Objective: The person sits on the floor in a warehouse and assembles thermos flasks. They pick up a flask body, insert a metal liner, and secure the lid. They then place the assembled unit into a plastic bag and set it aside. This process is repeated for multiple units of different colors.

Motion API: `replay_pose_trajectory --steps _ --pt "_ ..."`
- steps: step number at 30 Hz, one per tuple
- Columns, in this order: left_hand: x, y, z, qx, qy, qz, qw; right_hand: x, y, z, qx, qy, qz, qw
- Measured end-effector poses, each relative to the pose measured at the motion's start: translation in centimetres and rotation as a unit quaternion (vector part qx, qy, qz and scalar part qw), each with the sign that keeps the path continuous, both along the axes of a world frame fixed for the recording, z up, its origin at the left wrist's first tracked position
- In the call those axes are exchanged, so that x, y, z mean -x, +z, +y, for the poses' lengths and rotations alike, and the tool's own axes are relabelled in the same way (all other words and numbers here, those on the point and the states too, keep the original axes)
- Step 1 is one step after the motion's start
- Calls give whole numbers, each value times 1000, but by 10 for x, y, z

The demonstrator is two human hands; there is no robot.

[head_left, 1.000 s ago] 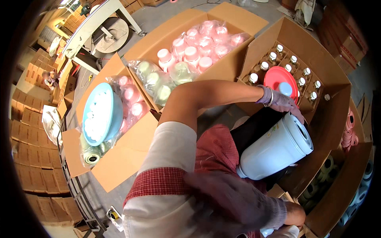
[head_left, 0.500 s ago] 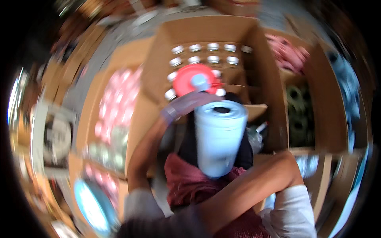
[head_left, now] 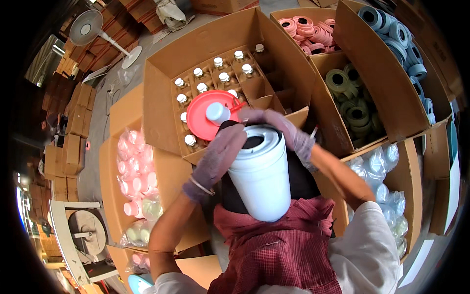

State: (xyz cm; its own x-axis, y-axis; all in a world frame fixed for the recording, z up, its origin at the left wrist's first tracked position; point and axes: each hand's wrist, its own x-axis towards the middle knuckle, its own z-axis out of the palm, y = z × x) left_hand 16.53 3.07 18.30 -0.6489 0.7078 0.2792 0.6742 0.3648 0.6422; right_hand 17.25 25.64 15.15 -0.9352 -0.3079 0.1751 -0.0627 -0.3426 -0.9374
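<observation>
A pale blue tapered plastic canister (head_left: 262, 183) leans on my lap, its ringed top with a dark round opening facing away from me. Both hands wear thin greyish-purple gloves. My left hand (head_left: 220, 157) presses along the left side of the canister's top, fingers close together. On the far right of that rim, my right hand (head_left: 279, 127) curves over the edge. Its fingertips come near a red round plastic lid (head_left: 198, 115), which lies over bottles in the carton. A small pale blue cup (head_left: 217, 113) rests on the red lid.
A divided carton (head_left: 171, 59) holds several white-capped bottles (head_left: 218, 62). Beside it stand boxes of pink rings (head_left: 318, 34), olive-green rings (head_left: 357, 115) and blue rings (head_left: 399, 34). Bagged pink cups (head_left: 134, 157) lie left, bagged blue cups (head_left: 377, 171) right. A fan (head_left: 87, 27) stands far left.
My right hand has swung up from the lower left to the canister's top. My left hand has shifted down to its left side. The head view has turned.
</observation>
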Motion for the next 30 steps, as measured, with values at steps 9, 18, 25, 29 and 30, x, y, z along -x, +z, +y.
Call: replay_pose_trajectory --steps 9,18,25,29,30 --pt "-7 -102 23 -122 110 -181 970 -144 114 -9 -536 19 390 749" --pt "-113 -98 -5 -142 31 -706 693 -177 26 85 -373 -235 122 889" --pt "-98 -9 25 -94 -115 124 981 -155 -49 100 227 -105 -434 866" --pt "-84 -32 9 -172 88 -463 865 -146 14 46 77 -238 -177 952" --pt "-76 -44 11 -41 114 -387 914 -145 34 37 40 -228 -129 964"
